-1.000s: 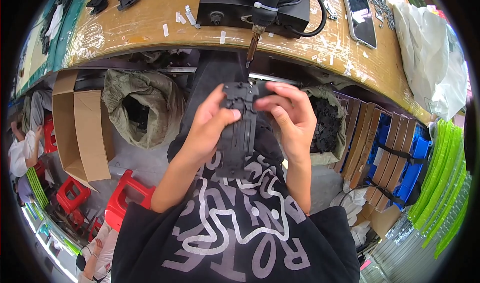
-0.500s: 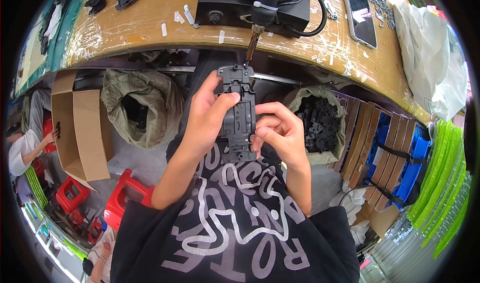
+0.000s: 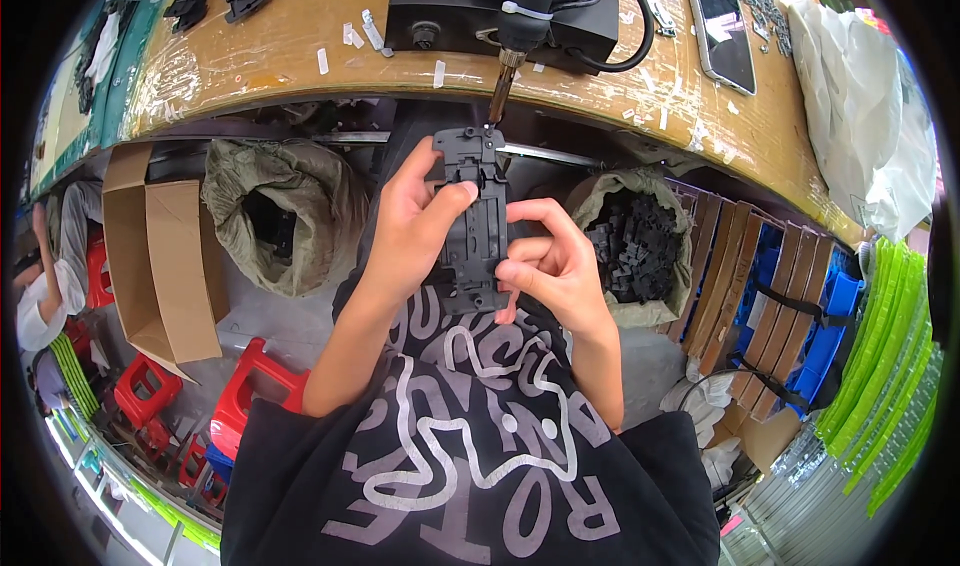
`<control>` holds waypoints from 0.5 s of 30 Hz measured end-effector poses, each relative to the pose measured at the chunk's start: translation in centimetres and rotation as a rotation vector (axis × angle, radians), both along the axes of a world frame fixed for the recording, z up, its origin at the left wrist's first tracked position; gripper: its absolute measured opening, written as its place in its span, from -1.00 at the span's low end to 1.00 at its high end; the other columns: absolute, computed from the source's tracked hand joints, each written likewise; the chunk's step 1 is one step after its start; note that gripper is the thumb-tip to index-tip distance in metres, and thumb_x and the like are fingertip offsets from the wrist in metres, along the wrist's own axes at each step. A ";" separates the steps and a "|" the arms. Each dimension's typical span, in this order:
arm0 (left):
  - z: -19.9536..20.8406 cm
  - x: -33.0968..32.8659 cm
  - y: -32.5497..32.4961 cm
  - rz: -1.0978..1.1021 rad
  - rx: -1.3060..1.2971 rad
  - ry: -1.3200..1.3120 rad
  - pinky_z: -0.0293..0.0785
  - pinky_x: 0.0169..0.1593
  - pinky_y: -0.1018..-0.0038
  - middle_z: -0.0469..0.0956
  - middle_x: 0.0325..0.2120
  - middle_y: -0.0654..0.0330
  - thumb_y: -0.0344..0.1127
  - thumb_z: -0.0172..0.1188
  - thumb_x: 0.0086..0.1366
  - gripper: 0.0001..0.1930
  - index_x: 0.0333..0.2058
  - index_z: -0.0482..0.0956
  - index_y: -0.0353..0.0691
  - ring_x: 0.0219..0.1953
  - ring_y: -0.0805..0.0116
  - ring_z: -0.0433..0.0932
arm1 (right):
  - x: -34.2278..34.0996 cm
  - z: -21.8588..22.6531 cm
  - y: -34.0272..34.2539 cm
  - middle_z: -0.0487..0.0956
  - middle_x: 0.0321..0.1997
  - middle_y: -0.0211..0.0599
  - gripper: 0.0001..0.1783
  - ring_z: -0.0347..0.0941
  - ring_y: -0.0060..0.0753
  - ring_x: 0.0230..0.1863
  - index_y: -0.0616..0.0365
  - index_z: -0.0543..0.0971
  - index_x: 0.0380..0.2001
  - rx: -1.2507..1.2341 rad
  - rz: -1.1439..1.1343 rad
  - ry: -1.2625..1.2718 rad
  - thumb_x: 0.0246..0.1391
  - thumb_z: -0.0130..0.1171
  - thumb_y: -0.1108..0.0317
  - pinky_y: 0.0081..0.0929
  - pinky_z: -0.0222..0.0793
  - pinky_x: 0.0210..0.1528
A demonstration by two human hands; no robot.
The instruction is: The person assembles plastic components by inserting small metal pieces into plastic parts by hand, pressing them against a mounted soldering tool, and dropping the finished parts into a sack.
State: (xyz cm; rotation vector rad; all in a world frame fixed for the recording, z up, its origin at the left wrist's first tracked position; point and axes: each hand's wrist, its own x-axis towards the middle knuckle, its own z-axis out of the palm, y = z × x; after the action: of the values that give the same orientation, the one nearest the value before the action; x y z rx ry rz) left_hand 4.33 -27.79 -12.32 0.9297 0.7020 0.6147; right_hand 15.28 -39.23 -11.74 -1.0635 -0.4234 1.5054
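A long black moulded plastic housing (image 3: 473, 231) is held upright in front of my chest, its upper end near the bench edge. My left hand (image 3: 415, 216) grips its left side, thumb pressed on the upper face and fingers behind. My right hand (image 3: 555, 266) is closed at the lower right edge, thumb and fingers bent against the housing; whether a small part sits between them cannot be made out. Just above the housing's top right corner points the metal tip of a soldering-iron-like tool (image 3: 505, 81) with a black handle. The tip appears to meet that corner.
A black control box (image 3: 450, 26) with coiled cable and a phone (image 3: 722, 26) lie on the bench (image 3: 270, 56). Below are a sack (image 3: 235, 191), a sack of black parts (image 3: 640, 306), a cardboard box (image 3: 185, 266) and red stools (image 3: 240, 406). Another person (image 3: 55, 286) sits far left.
The housing has shifted slightly up and left with both hands, its top closer to the tool tip. At far left, the other person's arm has moved.
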 end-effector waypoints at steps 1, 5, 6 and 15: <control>-0.2 0.0 0.1 -0.001 0.001 0.000 0.33 -0.38 0.69 0.43 -0.39 0.25 -0.50 -0.04 0.08 -0.75 -0.21 0.31 -0.33 -0.44 0.65 0.38 | 0.0 -0.2 0.1 0.44 -0.61 -0.21 -0.56 0.42 -0.43 -0.70 0.27 0.18 -0.11 -0.014 -0.022 0.011 -0.07 0.08 0.56 -0.56 0.40 -0.67; -0.1 0.1 0.2 0.000 -0.018 0.006 0.33 -0.38 0.69 0.43 -0.40 0.26 -0.50 -0.04 0.09 -0.75 -0.20 0.31 -0.33 -0.44 0.66 0.38 | -0.1 -0.2 0.2 0.44 -0.62 -0.21 -0.56 0.41 -0.44 -0.69 0.28 0.18 -0.11 -0.002 -0.028 0.003 -0.07 0.08 0.57 -0.56 0.41 -0.66; 0.1 0.1 0.1 0.001 0.002 -0.002 0.33 -0.38 0.69 0.43 -0.40 0.26 -0.50 -0.04 0.09 -0.75 -0.20 0.31 -0.33 -0.44 0.66 0.38 | -0.1 -0.1 0.1 0.44 -0.62 -0.21 -0.56 0.41 -0.45 -0.69 0.28 0.18 -0.11 0.010 -0.042 0.009 -0.08 0.08 0.57 -0.57 0.41 -0.66; 0.7 0.1 0.3 -0.013 -0.052 -0.011 0.32 -0.39 0.70 0.43 -0.42 0.28 -0.49 -0.03 0.08 -0.76 -0.22 0.32 -0.32 -0.45 0.67 0.37 | -0.5 0.6 0.2 0.44 -0.63 -0.21 -0.57 0.40 -0.47 -0.68 0.29 0.18 -0.12 0.035 -0.085 0.010 -0.07 0.07 0.58 -0.56 0.41 -0.66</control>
State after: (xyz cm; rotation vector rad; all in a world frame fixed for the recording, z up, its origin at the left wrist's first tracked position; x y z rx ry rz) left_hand 4.43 -27.46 -11.60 0.8817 0.6986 0.5866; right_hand 14.81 -39.03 -11.12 -1.0344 -0.3912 1.4224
